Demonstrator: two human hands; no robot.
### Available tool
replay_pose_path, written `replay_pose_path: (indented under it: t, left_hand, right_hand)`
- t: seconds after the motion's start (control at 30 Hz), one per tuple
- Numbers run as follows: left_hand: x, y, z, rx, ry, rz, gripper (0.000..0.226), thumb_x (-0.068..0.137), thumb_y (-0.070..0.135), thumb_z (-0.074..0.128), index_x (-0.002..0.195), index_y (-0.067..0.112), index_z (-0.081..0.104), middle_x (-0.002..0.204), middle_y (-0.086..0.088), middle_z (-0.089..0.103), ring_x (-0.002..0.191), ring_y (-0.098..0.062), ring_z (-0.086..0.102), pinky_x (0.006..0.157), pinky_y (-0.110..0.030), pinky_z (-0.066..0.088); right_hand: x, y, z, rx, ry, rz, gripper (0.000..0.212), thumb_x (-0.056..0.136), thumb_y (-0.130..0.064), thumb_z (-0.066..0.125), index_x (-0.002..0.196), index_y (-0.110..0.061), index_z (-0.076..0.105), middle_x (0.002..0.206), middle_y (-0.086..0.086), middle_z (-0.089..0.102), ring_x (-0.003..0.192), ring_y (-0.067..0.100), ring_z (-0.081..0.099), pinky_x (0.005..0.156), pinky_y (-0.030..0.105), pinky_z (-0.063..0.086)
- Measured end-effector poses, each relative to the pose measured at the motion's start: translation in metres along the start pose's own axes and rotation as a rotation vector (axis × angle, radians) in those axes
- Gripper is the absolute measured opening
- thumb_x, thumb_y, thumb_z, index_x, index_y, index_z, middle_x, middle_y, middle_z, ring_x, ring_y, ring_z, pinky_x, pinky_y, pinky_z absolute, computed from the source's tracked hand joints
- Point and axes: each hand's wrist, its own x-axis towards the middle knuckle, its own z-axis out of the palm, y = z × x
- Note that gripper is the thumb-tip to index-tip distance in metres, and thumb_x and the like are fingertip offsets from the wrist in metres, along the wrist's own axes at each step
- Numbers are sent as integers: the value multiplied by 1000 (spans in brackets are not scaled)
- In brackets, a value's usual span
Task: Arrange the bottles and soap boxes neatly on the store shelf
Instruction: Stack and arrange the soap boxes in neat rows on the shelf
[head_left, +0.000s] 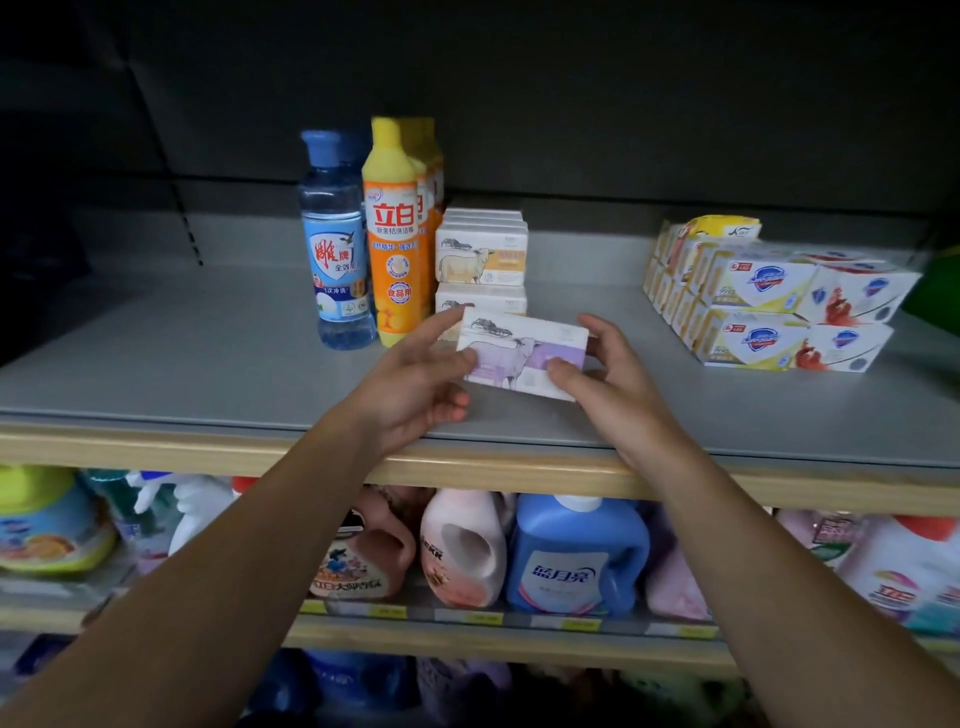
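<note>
A purple-and-white soap box (524, 349) with a sheep picture hangs just above the grey shelf (208, 364). My left hand (415, 384) pinches its left end and my right hand (608, 371) pinches its right end. Right behind it stands a stack of beige sheep soap boxes (483, 260). To their left stand a yellow-and-orange dish soap bottle (392, 234), with more of the same behind it, and a clear blue bottle (335, 244). White soap boxes (779, 306) with a blue shield logo are stacked at the right.
The shelf has a wooden front edge (519, 475). The shelf below holds several detergent jugs, among them a blue one (576, 556) and a pink one (462, 551). A dark back panel rises behind the shelf.
</note>
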Motion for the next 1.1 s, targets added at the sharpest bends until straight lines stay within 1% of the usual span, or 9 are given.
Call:
replay_pose_path:
  t: [0.13,0.23,0.33,0.47,0.6,0.73,0.87,1.0,1.1]
  left_hand:
    - [-2,-2,-4,-53,-30,73,53,91,-1,56,139,21,49,112,-9,67,59,-14,63,53,-25,55]
    - [-2,-2,-2,-146,-23,40,49,83,15,65,131,19,56,114,-9,70,76,-29,72,65,-34,58]
    - [-3,-2,-1,-207,14,16,36,82,24,64,116,10,62,122,-16,64,100,-42,67,76,-40,59]
    - [-3,-4,2,-89,-1,86,9,88,7,59,94,9,66,134,-13,54,114,-28,62,86,-39,58]
    - [-4,-4,4,-70,12,107,17,87,-8,57,92,6,65,142,-5,47,120,-20,57,89,-34,56]
    - [-6,-3,5,-83,12,117,23,83,-12,57,95,6,64,138,-8,50,116,-22,60,94,-37,54]
    - [-8,-5,7,-106,-27,162,40,82,-16,56,119,-1,56,129,-18,59,108,-35,65,91,-43,55]
    - [-8,-5,17,172,92,228,28,91,-2,60,106,22,64,105,-8,71,62,-26,68,58,-33,60]
    - [-4,-5,20,439,185,222,23,93,13,63,106,32,65,102,-2,70,55,-21,65,48,-29,55]
  right_hand:
    - [-4,-2,4,-122,-30,-63,31,88,-25,68,118,-23,63,108,-10,72,100,11,67,95,41,52]
    - [-7,-6,3,-102,-11,-99,32,87,-16,69,114,-30,61,108,-15,70,89,3,67,81,29,52]
    - [-10,-11,0,-55,-33,-102,43,77,-9,72,104,-41,62,102,-13,70,74,19,66,69,41,54]
    - [-12,-11,1,-69,-113,-90,54,64,-20,74,106,-50,59,103,-1,71,81,24,69,77,43,56]
    - [-12,-10,3,-66,-145,-125,58,68,-10,76,112,-43,57,128,-19,56,93,16,70,88,39,56]
    - [-11,-8,4,-113,-135,-171,58,76,-4,74,114,-43,55,134,-12,51,101,16,66,91,36,53]
    - [-10,-8,2,-114,-8,-161,37,90,-18,66,119,-37,55,115,-12,65,75,10,61,74,28,50]
    - [-7,-7,0,-142,116,-113,23,93,-26,62,116,-27,60,105,-16,67,73,11,62,75,25,49]
    - [-5,-6,0,-127,162,-81,22,92,-27,63,114,-24,63,99,-15,68,78,5,63,78,24,50]
